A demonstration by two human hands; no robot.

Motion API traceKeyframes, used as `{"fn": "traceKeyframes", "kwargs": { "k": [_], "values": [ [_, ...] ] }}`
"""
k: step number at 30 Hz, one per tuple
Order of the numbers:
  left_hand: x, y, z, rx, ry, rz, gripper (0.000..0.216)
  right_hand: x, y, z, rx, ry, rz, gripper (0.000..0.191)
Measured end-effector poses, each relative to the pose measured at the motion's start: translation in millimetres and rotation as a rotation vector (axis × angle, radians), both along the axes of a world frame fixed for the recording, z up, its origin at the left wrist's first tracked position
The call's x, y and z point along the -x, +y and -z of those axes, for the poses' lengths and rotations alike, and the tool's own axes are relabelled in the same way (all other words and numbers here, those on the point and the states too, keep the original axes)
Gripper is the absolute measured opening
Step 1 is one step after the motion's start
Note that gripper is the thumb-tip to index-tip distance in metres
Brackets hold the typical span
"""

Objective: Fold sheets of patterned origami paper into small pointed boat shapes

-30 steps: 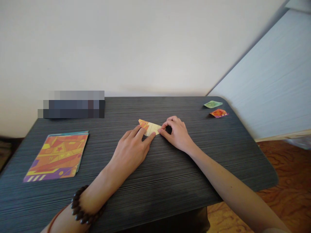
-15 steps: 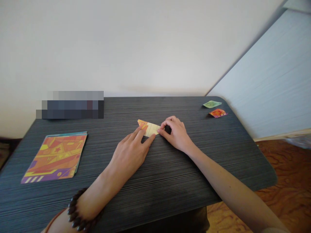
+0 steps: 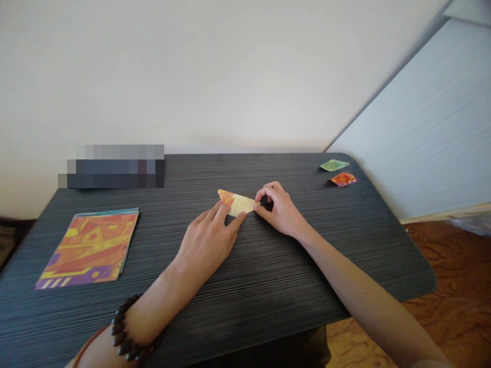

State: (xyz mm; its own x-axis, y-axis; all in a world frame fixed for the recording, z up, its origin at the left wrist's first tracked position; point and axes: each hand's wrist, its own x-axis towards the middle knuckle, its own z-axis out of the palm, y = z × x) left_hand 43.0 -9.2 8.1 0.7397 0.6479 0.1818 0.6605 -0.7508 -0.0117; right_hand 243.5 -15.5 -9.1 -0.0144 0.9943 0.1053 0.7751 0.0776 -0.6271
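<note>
A small folded paper (image 3: 238,202), pale yellow with an orange patterned corner, lies flat near the middle of the dark striped table (image 3: 249,286). My left hand (image 3: 207,241) rests on the table with its fingers stretched out, the fingertips pressing down on the paper's near left part. My right hand (image 3: 278,209) is curled, thumb and forefinger pinching the paper's right end. A dark bead bracelet (image 3: 132,329) circles my left wrist.
A stack of square patterned sheets (image 3: 90,247), orange and purple on top, lies at the table's left. Two small folded paper pieces, one green (image 3: 334,165) and one red-orange (image 3: 344,179), sit at the far right corner. A pale slanted board (image 3: 425,133) stands to the right.
My right hand's fingers have shifted slightly along the paper's right end, lifting it a little. My left hand and the paper have stayed in place.
</note>
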Motion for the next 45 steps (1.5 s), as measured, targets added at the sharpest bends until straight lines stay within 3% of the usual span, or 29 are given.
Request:
{"fn": "traceKeyframes", "kwargs": {
  "k": [7, 13, 22, 27, 30, 36, 45],
  "values": [
    [-1, 0, -0.6, 0.019, 0.023, -0.007, 0.032, -7, 3, 4.6, -0.008, 0.063, -0.025, 0.009],
    [-2, 0, -1.0, 0.019, 0.025, 0.003, 0.034, 2, -1, 2.6, -0.060, -0.019, 0.012, 0.015],
    [6, 4, -3.0, 0.086, -0.007, 0.026, 0.031, -12, 3, 1.1, 0.035, 0.061, -0.069, 0.014],
    [10, 6, -2.6, 0.115, -0.019, 0.075, 0.032, -4, -1, 1.2, -0.015, 0.019, -0.036, 0.013],
    [11, 6, -1.6, 0.125, -0.021, 0.077, 0.033, 3, -3, 2.0, -0.062, -0.053, -0.005, 0.022],
    [13, 6, -0.9, 0.126, -0.025, 0.106, 0.031, 4, -2, 3.6, -0.042, -0.103, -0.017, 0.018],
    [7, 1, -1.2, 0.061, -0.031, 0.062, 0.029, 13, -2, 6.8, -0.073, -0.169, 0.046, 0.028]
  ]
}}
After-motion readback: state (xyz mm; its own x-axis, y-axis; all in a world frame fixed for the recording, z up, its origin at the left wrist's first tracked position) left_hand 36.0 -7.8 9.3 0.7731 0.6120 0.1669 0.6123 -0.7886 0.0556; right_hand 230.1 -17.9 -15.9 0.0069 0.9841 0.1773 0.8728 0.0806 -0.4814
